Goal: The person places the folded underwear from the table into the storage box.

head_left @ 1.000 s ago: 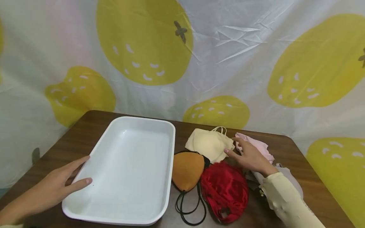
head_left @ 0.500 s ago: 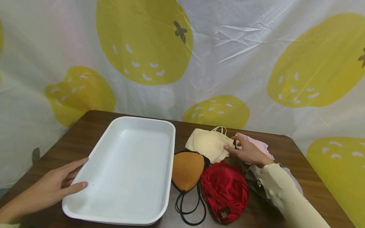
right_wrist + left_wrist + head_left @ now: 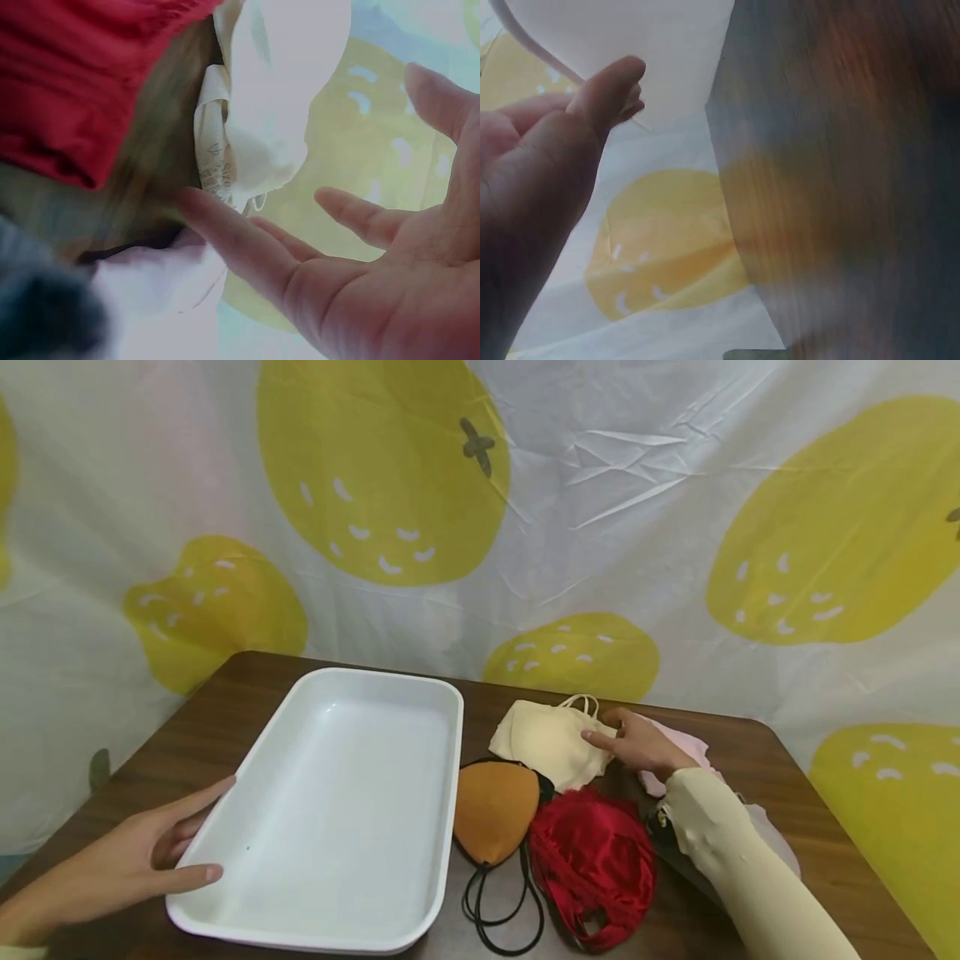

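Note:
In the head view my left hand (image 3: 123, 860) straddles the left rim of a white rectangular tray (image 3: 352, 827), thumb inside and fingers outside. The left wrist view shows this thumb (image 3: 604, 97) near the tray's edge. My right hand (image 3: 637, 743) is over the right end of a cream bra (image 3: 543, 739) with thin straps. In the right wrist view its fingers are spread and hold nothing, one fingertip close to the cream bra (image 3: 262, 97). A pink cloth garment (image 3: 678, 743) lies partly under this hand.
An orange padded bra (image 3: 495, 810) with black cords lies beside the tray. A red satin garment (image 3: 592, 868) is bunched to its right. Grey fabric (image 3: 772, 843) lies partly behind the right forearm. A patterned curtain (image 3: 600, 543) hangs behind the brown table (image 3: 817, 802).
My right hand has shifted slightly left over the cream bra, showing more of the pink garment. My left thumb has drawn back slightly toward the tray's rim.

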{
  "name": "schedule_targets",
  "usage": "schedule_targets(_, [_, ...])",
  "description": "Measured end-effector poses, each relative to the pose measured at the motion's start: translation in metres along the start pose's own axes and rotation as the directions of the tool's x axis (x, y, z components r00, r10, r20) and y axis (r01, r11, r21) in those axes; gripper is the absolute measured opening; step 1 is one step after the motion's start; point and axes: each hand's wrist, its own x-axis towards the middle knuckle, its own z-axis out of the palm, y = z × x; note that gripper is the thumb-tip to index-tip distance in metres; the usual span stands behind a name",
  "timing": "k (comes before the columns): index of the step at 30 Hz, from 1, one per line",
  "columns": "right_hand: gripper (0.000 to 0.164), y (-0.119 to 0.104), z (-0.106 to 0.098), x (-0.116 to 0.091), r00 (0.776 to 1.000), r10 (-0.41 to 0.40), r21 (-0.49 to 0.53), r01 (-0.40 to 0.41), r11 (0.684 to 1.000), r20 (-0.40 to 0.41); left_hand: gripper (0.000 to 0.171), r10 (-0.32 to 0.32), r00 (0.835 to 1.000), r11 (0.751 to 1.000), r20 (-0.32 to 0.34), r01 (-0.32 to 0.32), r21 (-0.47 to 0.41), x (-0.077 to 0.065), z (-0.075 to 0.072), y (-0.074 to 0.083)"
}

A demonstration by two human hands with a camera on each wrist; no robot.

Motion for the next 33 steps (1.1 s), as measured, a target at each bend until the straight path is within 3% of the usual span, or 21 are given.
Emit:
schedule_targets(4, [0.085,-0.003,-0.001,0.007,0.998,0.06,0.021,-0.061,0.998,0.026,0.103,-0.002,0.997,0.994,0.072,0.01,-0.108,-0.002,-0.002,-0.004])
schedule_targets(9, [0.084,-0.004,-0.001,0.013,0.997,0.075,-0.068,-0.073,0.995,0.015,0.113,0.01,0.995,0.987,0.101,0.006,-0.16,-0.004,-0.004,-0.009])
schedule_targets(20, [0.089,-0.009,0.004,0.025,0.999,0.043,-0.171,-0.045,0.984,-0.016,0.113,0.081,0.99,0.981,0.112,-0.059,-0.185,-0.005,-0.005,-0.017])
schedule_targets(28, [0.093,-0.016,0.015,0.041,0.999,0.039,-0.244,-0.045,0.969,-0.028,0.116,0.057,0.995,0.992,0.083,-0.047,-0.119,-0.006,-0.003,-0.016])
schedule_targets(33, [0.099,-0.02,0.017,0.044,0.998,0.056,-0.197,-0.061,0.979,-0.03,0.117,0.031,0.996,0.994,0.084,-0.022,-0.111,-0.007,-0.004,-0.016])
